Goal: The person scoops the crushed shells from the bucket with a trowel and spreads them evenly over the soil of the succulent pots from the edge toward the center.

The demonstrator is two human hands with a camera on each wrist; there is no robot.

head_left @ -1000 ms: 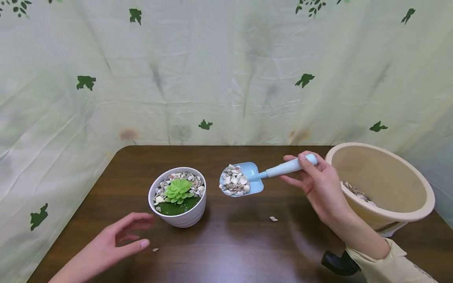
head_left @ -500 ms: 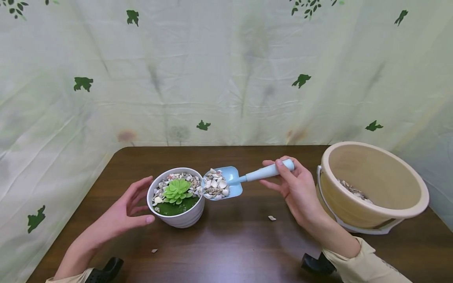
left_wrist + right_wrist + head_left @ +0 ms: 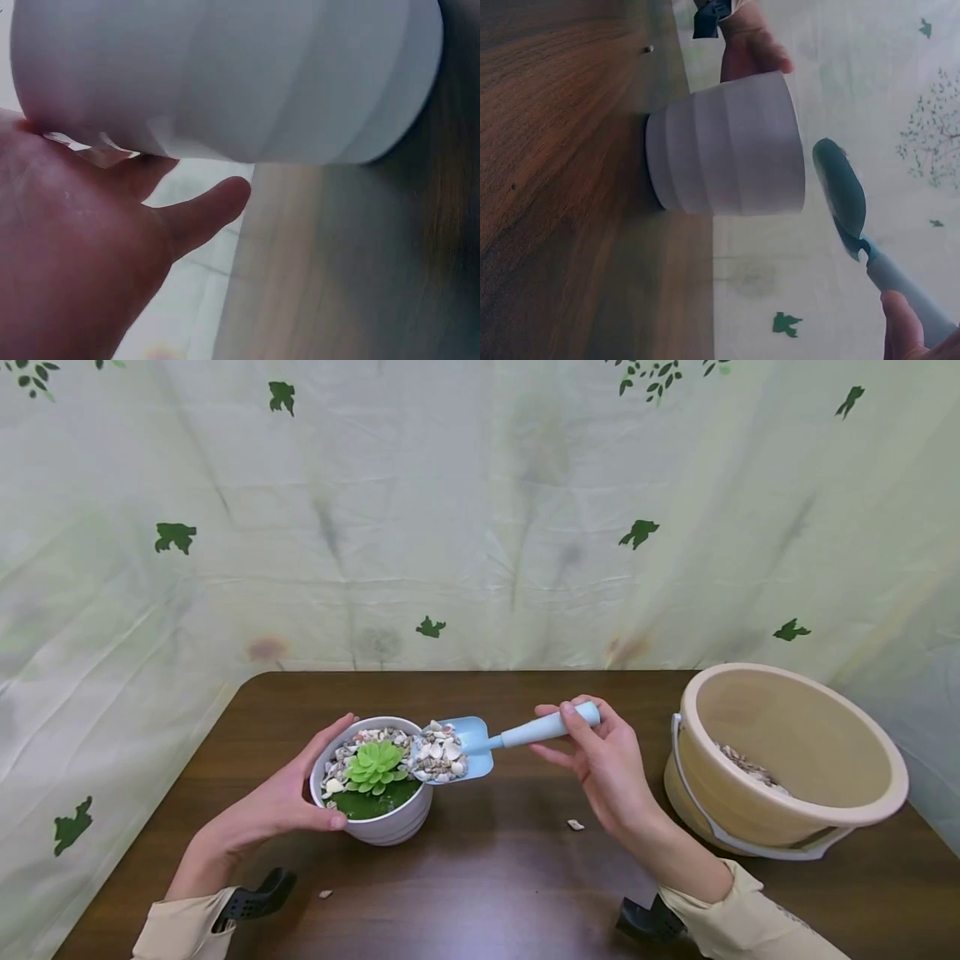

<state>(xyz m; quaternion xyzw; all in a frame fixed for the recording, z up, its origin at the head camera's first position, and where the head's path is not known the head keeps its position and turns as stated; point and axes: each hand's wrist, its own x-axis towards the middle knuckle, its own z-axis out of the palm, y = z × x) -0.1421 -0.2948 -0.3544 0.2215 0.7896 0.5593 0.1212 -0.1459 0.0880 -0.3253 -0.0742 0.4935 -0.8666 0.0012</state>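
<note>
A small white ridged pot (image 3: 390,828) stands on the table at centre left, holding a green succulent (image 3: 375,767), mossy green ground and small shells. My left hand (image 3: 277,797) grips its left side, thumb at the front rim and fingers behind. Up close in the left wrist view, the pot wall (image 3: 225,75) lies beside the palm. My right hand (image 3: 611,772) holds a light blue trowel (image 3: 543,728) by its handle. Its blade bears a heap of shells (image 3: 441,756) and overlaps the pot's right rim from above; the right wrist view shows the blade (image 3: 844,191) just above the rim.
On the right stands a large beige bucket (image 3: 682,777) with a grey handle and shells (image 3: 750,768) at its bottom. Two loose shells lie on the brown table, one shell (image 3: 575,825) right of the pot and one shell (image 3: 326,893) in front. A leaf-patterned curtain (image 3: 480,527) hangs behind.
The trowel with its shells has moved left from beside the pot to over its right rim. My left hand has moved up and right from beside the pot and taken hold of it.
</note>
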